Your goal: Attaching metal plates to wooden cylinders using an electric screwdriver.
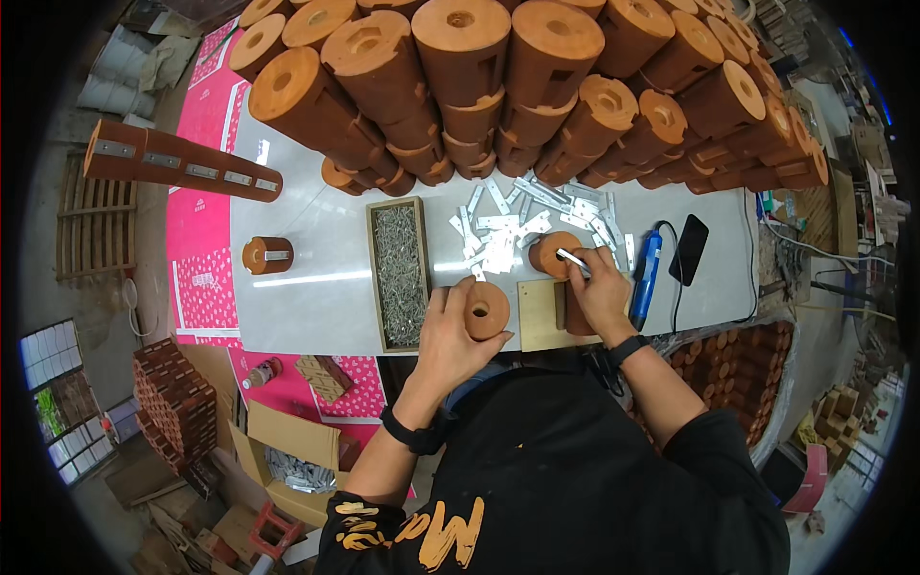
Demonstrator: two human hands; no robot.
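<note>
At the table's (316,287) near edge, the left hand (450,331) wraps a wooden cylinder (486,309), fingers curled around its side. The right hand (599,287) pinches 1 metal plate (573,260) over a second cylinder (554,251). Beside lie loose plates (517,225), a nail tray (398,273) and a blue tool (646,273).

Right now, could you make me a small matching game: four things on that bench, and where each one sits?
Things:
1. wooden cylinder with a hole
2. tray of nails
3. blue power tool
4. black phone

Places:
A. at the far right of the table
B. held by the left hand
C. just right of the right hand
D. left of both hands, long and narrow

Pairs: 1-B, 2-D, 3-C, 4-A
</note>
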